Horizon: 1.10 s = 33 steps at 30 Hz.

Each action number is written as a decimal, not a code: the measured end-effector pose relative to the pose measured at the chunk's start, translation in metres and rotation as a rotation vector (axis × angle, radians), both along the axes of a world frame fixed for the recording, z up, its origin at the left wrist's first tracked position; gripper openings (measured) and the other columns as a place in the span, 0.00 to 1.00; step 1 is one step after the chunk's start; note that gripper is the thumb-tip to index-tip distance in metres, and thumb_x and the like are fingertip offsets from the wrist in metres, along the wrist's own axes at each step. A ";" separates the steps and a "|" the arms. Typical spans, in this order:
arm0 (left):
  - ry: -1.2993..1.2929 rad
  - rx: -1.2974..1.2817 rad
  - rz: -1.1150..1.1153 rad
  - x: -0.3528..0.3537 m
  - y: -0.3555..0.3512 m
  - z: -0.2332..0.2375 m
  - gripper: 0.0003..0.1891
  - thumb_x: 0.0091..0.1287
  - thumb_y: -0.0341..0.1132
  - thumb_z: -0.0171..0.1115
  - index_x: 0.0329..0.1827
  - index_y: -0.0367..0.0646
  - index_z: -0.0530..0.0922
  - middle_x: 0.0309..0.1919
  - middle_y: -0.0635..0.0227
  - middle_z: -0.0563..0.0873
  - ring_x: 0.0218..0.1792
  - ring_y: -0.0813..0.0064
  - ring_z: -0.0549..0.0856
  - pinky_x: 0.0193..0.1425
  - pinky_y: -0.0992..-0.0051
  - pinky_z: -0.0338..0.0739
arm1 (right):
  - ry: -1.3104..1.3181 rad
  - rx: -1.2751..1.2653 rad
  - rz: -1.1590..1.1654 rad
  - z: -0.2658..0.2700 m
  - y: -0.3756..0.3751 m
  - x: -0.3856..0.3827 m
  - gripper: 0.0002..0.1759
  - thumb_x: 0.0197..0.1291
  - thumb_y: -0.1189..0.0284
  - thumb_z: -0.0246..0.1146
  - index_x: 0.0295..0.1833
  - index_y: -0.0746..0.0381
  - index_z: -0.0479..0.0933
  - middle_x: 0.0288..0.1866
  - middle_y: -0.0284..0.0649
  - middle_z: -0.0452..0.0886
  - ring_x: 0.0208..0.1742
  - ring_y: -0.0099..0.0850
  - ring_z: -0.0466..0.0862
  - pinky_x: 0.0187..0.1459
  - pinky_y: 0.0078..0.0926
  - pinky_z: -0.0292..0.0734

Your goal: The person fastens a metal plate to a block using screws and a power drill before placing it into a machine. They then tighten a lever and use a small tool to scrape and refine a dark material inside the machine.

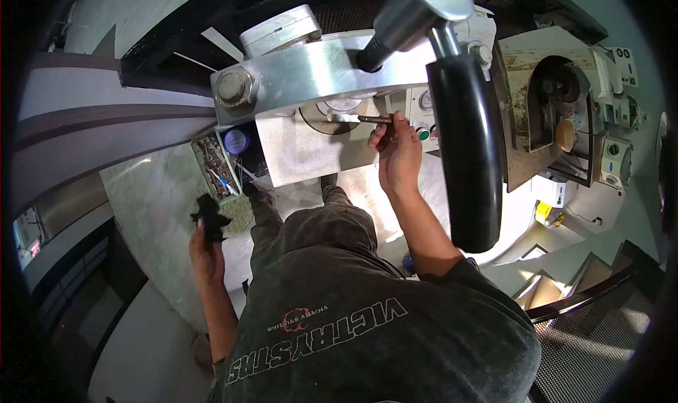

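Observation:
My right hand is closed around the thin brown handle of a small flat brush. Its pale tip points left, over the round metal plate set in the light flat bed of a press. Out to the left, low beside my leg, my left hand grips a crumpled black cloth. Above the bed runs the press's thick metal crossbar, which hides part of the plate.
A large black-handled lever hangs close to my right forearm. Green and red buttons sit on the press. A tray of small tools and a blue-lidded tub stand at left; another machine is at right.

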<state>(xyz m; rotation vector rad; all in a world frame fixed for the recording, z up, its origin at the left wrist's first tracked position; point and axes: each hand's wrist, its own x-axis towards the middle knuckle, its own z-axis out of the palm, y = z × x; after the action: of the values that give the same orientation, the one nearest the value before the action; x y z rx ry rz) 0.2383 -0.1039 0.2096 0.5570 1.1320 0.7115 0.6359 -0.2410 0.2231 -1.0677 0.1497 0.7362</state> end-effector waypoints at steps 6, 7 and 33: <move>-0.054 0.144 -0.245 0.108 -0.014 0.044 0.15 0.68 0.24 0.60 0.58 0.36 0.75 0.52 0.64 0.83 0.54 0.71 0.82 0.62 0.73 0.73 | -0.150 0.044 0.282 0.048 -0.007 -0.045 0.19 0.70 0.61 0.57 0.51 0.68 0.73 0.34 0.40 0.79 0.35 0.30 0.78 0.40 0.27 0.75; -0.014 0.164 -0.268 0.119 -0.017 0.050 0.15 0.67 0.24 0.60 0.57 0.37 0.76 0.53 0.64 0.83 0.55 0.71 0.81 0.64 0.72 0.73 | -0.050 0.203 0.317 0.056 -0.010 -0.054 0.20 0.69 0.62 0.58 0.54 0.70 0.73 0.36 0.43 0.81 0.37 0.32 0.81 0.43 0.29 0.77; -0.250 0.208 -0.095 0.138 -0.035 0.095 0.10 0.66 0.27 0.62 0.49 0.37 0.79 0.43 0.61 0.86 0.43 0.71 0.86 0.51 0.71 0.80 | -1.286 0.222 0.662 0.064 -0.044 -0.077 0.18 0.52 0.85 0.66 0.51 0.67 0.81 0.48 0.47 0.85 0.49 0.42 0.85 0.49 0.31 0.81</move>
<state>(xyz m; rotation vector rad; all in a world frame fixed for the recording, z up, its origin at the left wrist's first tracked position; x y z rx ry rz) 0.3763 -0.1386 0.3045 0.6733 0.7994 0.7977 0.5591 -0.2849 0.2869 -1.1959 -1.4020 0.4916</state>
